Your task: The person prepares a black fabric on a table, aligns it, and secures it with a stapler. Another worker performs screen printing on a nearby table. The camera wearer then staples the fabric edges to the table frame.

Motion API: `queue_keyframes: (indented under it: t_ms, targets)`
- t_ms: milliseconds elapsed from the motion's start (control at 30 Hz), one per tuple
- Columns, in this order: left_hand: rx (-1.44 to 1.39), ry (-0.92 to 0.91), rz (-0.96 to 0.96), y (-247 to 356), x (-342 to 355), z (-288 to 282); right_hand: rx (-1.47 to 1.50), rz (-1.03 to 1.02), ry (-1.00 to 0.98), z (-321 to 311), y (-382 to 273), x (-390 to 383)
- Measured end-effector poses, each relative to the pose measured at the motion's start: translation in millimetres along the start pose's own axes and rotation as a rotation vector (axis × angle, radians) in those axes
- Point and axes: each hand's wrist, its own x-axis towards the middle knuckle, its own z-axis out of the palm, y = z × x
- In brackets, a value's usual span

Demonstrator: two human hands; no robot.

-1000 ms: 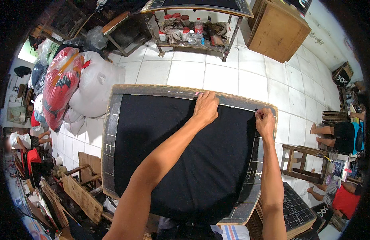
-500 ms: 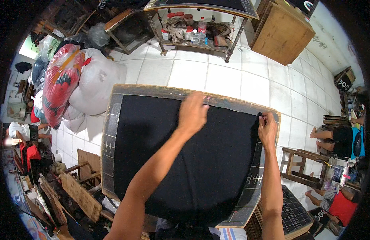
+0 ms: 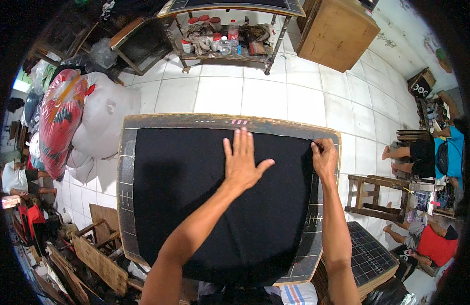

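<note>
Head view: clock positions taken from the middle of the ruled board.
Black cloth: spread over the board, with bare margin showing along the far side and at 9 and 3 o'clock; near edge at 6 o'clock lost in shadow, so cannot tell whether it lies flat or hangs over.
Left hand: palm down toward 12 o'clock, fingers open and spread, gripping nothing; fingertips at the cloth's far edge, just beside the pink marks.
Right hand: at 2 o'clock, fingers closed in a pinch, apparently gripping the cloth's far corner.
Step in hand: judged to be smoothing and squaring the cloth, one corner pinned while the open palm flattens the far edge.
Next move: judged to call for a steady pinch at 2 o'clock, with light palm pressure drawn along the edge so the cloth does not skew.
Surface: a faint crease runs toward 6 o'clock.
Surroundings: wooden stool at 3 o'clock; stacked boards near 4 o'clock; red bundle at 10 o'clock; desk well apart at 12 o'clock.
</note>
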Motion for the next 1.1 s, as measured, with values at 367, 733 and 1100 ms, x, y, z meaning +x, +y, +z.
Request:
queue_keyframes:
  t_ms: [367,733,1100]
  targets:
    - [-0.096,-0.075,0.235,50,22,18,0.187,0.254,-0.050,1,3,-1]
    - [-0.482,-0.124,-0.013,113,-226,-8,0.031,-0.458,-0.058,7,-65,-91]
    - [-0.498,-0.233,-0.182,154,-248,21,-0.057,-0.531,-0.275,34,-61,-115]
